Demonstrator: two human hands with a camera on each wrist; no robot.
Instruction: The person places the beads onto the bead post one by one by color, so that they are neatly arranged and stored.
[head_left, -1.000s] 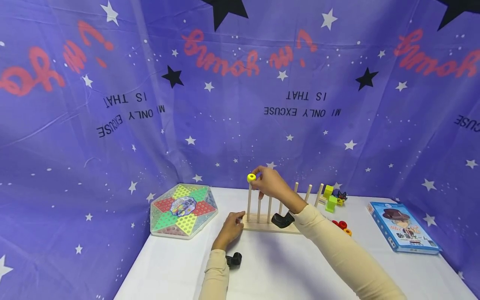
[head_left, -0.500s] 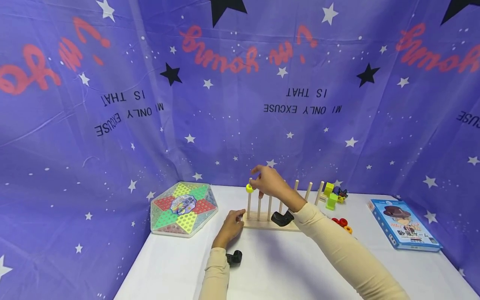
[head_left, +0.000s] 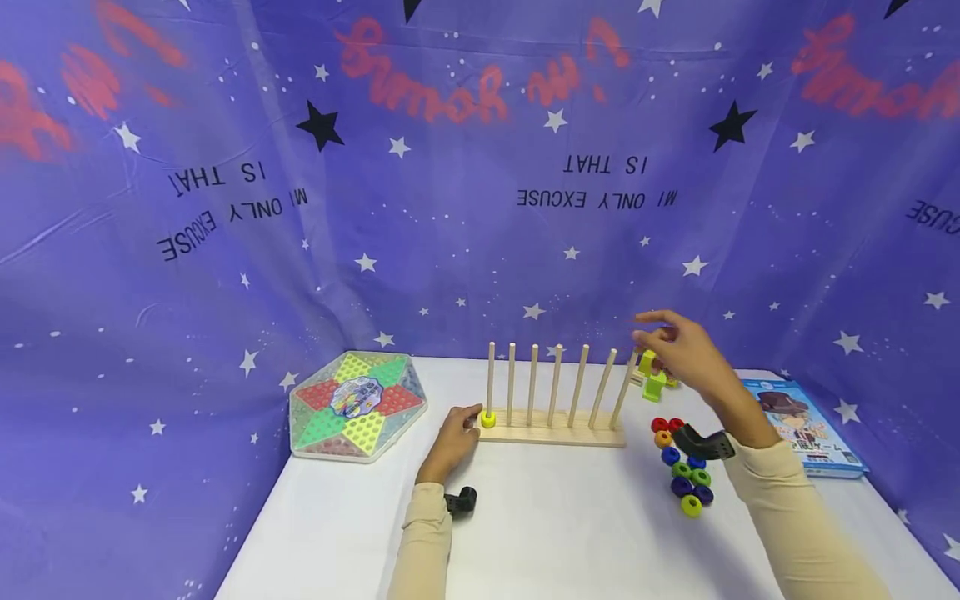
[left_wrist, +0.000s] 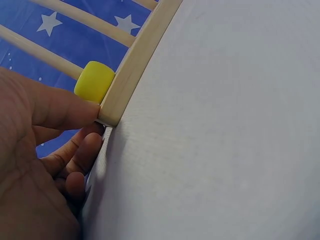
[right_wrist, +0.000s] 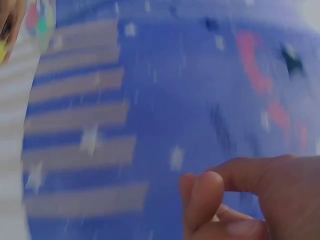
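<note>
A wooden peg stand (head_left: 551, 435) with several upright pegs stands on the white table. One yellow bead (head_left: 488, 420) sits at the bottom of its leftmost peg, on the base. My left hand (head_left: 455, 437) grips the left end of that base; in the left wrist view, thumb and fingers meet at its corner just beside the yellow bead (left_wrist: 95, 81). Raised near the tops of the rightmost pegs, my right hand (head_left: 684, 354) is empty with loosely bent fingers. Below it lie loose beads (head_left: 681, 469) in red, orange, blue, green, purple and yellow, partly covered by the wrist camera.
To the left lies a hexagonal Chinese checkers box (head_left: 358, 406). Behind the right hand are green blocks (head_left: 654, 386). A blue game box (head_left: 813, 433) lies at the right, partly hidden by the forearm. A purple star-patterned cloth (head_left: 450, 208) hangs behind the table.
The yellow bead has slid down the leftmost peg to the base. My right hand has let it go and moved right, past the pegs. The left hand keeps its place on the stand.
</note>
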